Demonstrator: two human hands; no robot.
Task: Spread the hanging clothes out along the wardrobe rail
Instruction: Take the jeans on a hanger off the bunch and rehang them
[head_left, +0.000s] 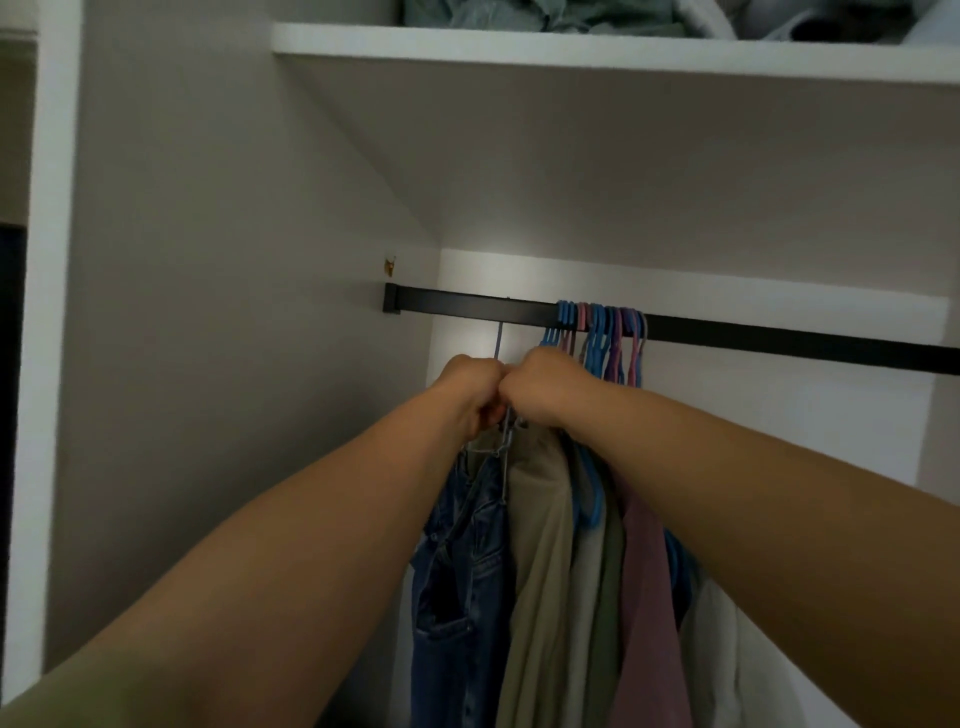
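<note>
Head view: both hands are curled tight, knuckles touching, left hand (470, 387) gripping the jeans hanger (497, 343), right hand (543, 387) at the bunched hangers (602, 332) (packed mid-rail). Slide the jeans (462, 561) toward 9 o'clock along the black rail (779, 340), keeping the hook seated.

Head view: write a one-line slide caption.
Both hands, left hand and right hand, grip hangers under the black rail, jeans parted from bunched clothes.
</note>
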